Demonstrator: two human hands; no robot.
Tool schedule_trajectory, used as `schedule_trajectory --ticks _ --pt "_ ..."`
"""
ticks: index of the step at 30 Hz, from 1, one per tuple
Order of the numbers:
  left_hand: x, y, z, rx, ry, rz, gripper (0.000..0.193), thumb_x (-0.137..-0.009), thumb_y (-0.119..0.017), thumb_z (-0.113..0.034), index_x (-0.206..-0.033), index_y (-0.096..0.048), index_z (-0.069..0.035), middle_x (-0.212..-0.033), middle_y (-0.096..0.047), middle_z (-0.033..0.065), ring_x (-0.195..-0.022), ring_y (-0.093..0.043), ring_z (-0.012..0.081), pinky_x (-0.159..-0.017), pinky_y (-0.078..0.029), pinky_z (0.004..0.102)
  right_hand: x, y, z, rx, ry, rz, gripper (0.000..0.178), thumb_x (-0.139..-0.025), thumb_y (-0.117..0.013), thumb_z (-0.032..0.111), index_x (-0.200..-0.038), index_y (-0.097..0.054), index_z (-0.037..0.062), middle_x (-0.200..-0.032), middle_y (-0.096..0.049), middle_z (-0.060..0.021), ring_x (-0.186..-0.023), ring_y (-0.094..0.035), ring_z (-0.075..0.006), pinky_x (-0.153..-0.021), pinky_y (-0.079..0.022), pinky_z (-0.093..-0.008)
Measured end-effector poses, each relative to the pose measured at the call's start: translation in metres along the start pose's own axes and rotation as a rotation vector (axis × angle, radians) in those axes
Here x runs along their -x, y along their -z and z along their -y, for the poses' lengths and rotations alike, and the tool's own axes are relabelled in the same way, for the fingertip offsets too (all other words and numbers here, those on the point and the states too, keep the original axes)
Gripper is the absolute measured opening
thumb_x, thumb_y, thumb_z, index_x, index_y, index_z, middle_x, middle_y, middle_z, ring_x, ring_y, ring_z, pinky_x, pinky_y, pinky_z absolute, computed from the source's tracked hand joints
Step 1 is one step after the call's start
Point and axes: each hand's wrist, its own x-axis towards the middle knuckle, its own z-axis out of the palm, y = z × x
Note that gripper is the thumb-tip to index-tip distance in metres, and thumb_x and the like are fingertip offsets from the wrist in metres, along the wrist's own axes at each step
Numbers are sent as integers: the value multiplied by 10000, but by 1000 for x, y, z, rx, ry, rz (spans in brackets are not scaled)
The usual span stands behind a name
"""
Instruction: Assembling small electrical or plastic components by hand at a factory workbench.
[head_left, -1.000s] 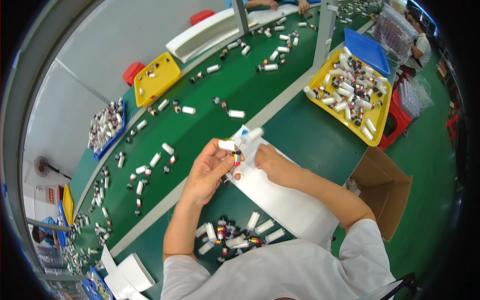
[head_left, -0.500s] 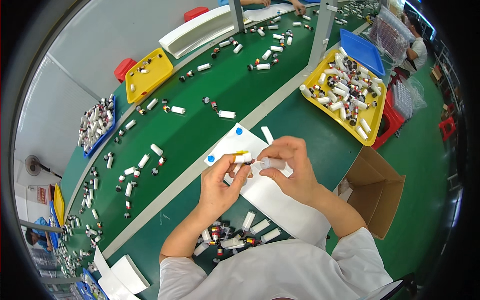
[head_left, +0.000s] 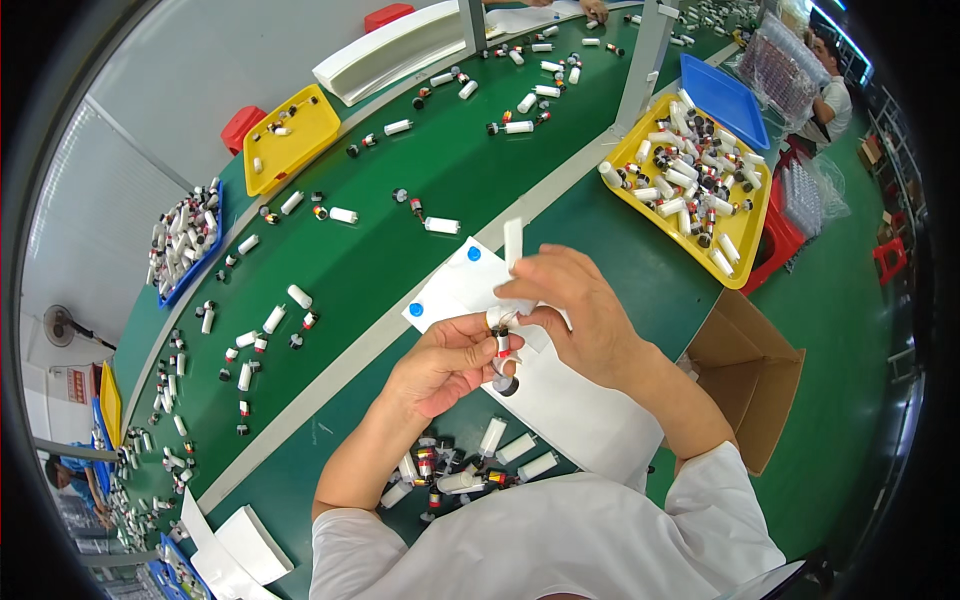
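My left hand [head_left: 440,368] is closed around a small cylindrical part [head_left: 503,344] with white, red and black bands. At its fingertips a white piece [head_left: 499,317] also shows, and a clear piece with a black round end [head_left: 508,384] hangs below the fingers. Just above it is my right hand [head_left: 575,305], its thumb and forefinger bent toward the white piece. The right fingers are smeared, so whether they grip anything cannot be told. A white tube [head_left: 513,243] stands out beyond the right fingertips. Beneath both hands lies a white sheet [head_left: 560,400] with blue round pins [head_left: 474,254].
Several white tubes and banded parts [head_left: 460,480] lie close to my body. A heaped yellow tray [head_left: 735,275] stands at right, above an open cardboard box [head_left: 750,390]. Beyond a grey rail, the green belt [head_left: 350,280] carries scattered parts. Another person's hand [head_left: 594,10] shows at the far edge.
The translucent tube in my right hand no longer shows clearly. My right hand has risen slightly, and the left hand has turned its part downward. The belt's parts appear shifted slightly left.
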Motion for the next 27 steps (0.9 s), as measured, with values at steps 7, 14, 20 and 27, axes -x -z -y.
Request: schedule_trajectory --ticks 7,14,20,27 --pt "6 -8 -4 94 70 62 357 -932 -623 -65 -1263 -569 58 -1107 -674 144 -908 -652 206 -787 -520 304 45 -11 13 -861 -456 -423 297 -820 -723 -19 -1037 -533 52 -1129 -551 -114 -988 -510 -202 -908 -397 -325" --pt "3 -15 1 130 27 -63 377 -915 -592 -56 -1264 -544 80 -1097 -671 166 -884 -639 222 -782 -521 316 56 -10 17 -929 -477 -381 166 -934 -588 13 -1014 -455 71 -1325 -523 -203 -1216 -524 -259 -1072 -360 -412" --pt "-4 -24 19 143 88 -31 385 -917 -619 -58 -1282 -550 42 -1101 -661 146 -885 -637 202 -778 -512 302 27 -19 3 -743 -345 -409 250 -890 -590 -58 -1055 -459 77 -1389 -466 -217 -1370 -394 -304 -1140 -282 -468" --pt "1 -29 11 35 -74 -90 422 -904 -632 -13 -1316 -548 26 -1112 -658 115 -963 -638 201 -825 -514 308 41 -12 41 -1331 -864 -217 121 -917 -679 89 -895 -565 58 -954 -492 -11 -898 -503 -121 -863 -399 -294"
